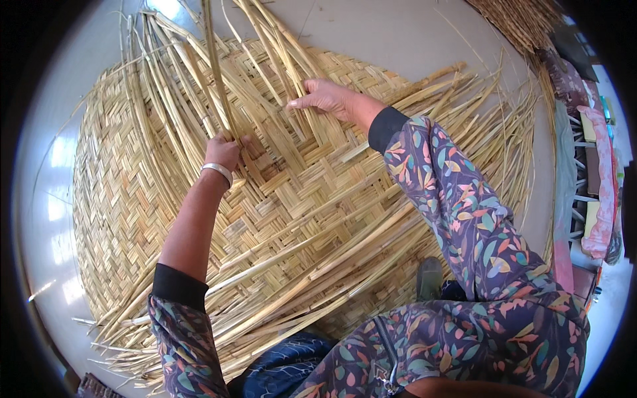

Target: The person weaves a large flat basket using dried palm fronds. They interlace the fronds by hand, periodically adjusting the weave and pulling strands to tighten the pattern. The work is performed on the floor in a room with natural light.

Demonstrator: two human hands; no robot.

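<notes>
The mat (126,192) is spread on the floor (411,40), partly woven. A strip (215,69) is gripped in the left hand (225,151) over the weave. Further strips are pinched between thumb and fingers of the right hand (325,99), near the far edge. Loose ends (285,295) are fanned nearer the body.

At 10 o'clock from centre, the left hand (225,151) curls closed, its bare forearm (192,232) pointing toward 1 o'clock. At 12 o'clock, the right hand (325,99) extends its thumb toward 9 o'clock, its sleeved forearm (438,179) slanting between 10 and 11.
</notes>
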